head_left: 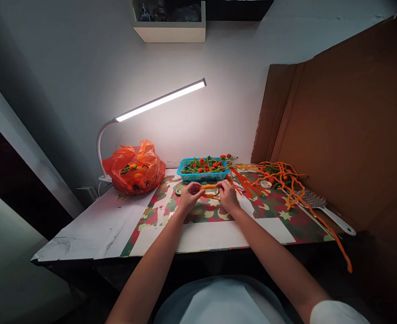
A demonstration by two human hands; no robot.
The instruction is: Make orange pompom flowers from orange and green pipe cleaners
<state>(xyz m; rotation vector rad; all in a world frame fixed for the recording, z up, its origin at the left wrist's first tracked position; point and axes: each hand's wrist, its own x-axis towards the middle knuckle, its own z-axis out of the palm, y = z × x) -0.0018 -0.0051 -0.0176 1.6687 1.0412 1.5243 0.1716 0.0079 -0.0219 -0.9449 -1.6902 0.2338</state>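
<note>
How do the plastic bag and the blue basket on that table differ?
The bag is orange and translucent, while the basket is blue with small holes in its wall. The bag looks crumpled and slumped; the basket keeps a neat, boxy shape. The bag bulges up taller, whereas the basket sits low. Both hold orange and green pieces.

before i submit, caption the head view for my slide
Left hand and right hand hold a fuzzy orange strand before a blue basket near a lit lamp.
</note>
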